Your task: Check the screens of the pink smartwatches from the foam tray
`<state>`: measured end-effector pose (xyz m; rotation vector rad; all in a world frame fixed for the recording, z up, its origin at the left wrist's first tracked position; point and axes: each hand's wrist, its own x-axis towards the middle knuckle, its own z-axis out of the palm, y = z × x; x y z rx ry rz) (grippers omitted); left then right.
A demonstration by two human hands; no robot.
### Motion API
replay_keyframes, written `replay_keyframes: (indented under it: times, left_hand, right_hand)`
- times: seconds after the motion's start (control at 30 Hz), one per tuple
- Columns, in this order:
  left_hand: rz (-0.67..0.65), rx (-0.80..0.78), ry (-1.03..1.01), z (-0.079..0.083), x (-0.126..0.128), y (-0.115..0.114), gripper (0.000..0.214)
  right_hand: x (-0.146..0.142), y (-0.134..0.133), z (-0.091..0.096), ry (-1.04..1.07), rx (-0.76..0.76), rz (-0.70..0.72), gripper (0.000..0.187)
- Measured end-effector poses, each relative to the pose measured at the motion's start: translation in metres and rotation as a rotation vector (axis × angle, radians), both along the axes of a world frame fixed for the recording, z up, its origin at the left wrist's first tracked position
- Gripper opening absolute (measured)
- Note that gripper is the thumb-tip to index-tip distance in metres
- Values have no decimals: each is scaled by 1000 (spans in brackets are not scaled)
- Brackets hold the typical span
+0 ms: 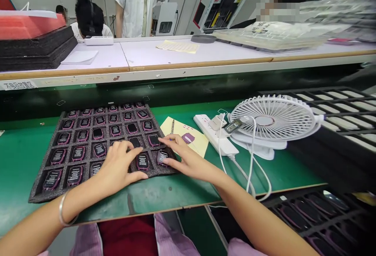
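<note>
A black foam tray (41, 193) lies on the green workbench, its pockets holding several purple-rimmed smartwatch bodies with dark screens, many lit with small text. My left hand (120, 164) rests over the tray, fingers spread. Its index finger is near a dark-screened watch (135, 142), its thumb just below a lit watch (143, 161). At the right edge, my right hand (186, 156) has thumb and index finger apart. The thumb touches the corner watch (162, 156), which sits slightly tilted, and the index finger reaches the watch above it (153, 140). Neither hand lifts anything.
Right of the tray are a yellow paper (169, 125), a white power strip (216, 136) with cables and a white fan (264, 119). More trays (346, 107) stand at far right. A raised shelf (141, 58) runs behind; people are beyond it.
</note>
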<state>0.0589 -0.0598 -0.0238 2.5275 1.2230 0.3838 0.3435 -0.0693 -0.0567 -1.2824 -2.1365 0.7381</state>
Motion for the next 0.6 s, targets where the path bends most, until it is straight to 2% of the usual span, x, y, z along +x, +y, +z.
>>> replay_keyframes:
  times: [0.07,0.1,0.13,0.2,0.27,0.3,0.33,0.4,0.5,0.6]
  left_hand:
    - [68,158,-17,9,-35,-1,57]
    - [145,229,-25,13,-59,-2,53]
    - [253,285,-27,16,-85,-4,56]
    - [563,361,2,15,-139,-11,68]
    - [870,264,107,4,-182,-24,76]
    - [960,192,89,-4,-196,-32,79]
    - [965,103,18,-15,-204,-39,81]
    - [908,-23,-199,-36,-204,-54,79]
    - [951,26,-367,-58,-189,-74,75]
    - [1083,79,-459,-65,-194,-102,73]
  right_hand:
    - [4,8,-2,35,-10,-92,56]
    - [5,14,-3,59,-45,-137,57]
    - [5,20,-4,88,-97,-178,59]
    - [2,35,-3,154,-225,-241,64]
    - [-6,48,1,223,-327,-294,67]
    - [-10,54,3,256,-359,-327,69]
    - [-14,58,5,286,-381,-368,70]
    - [-22,63,9,337,-417,-447,70]
    - [-30,59,15,383,-495,-480,69]
    - [-39,47,16,408,-621,-439,72]
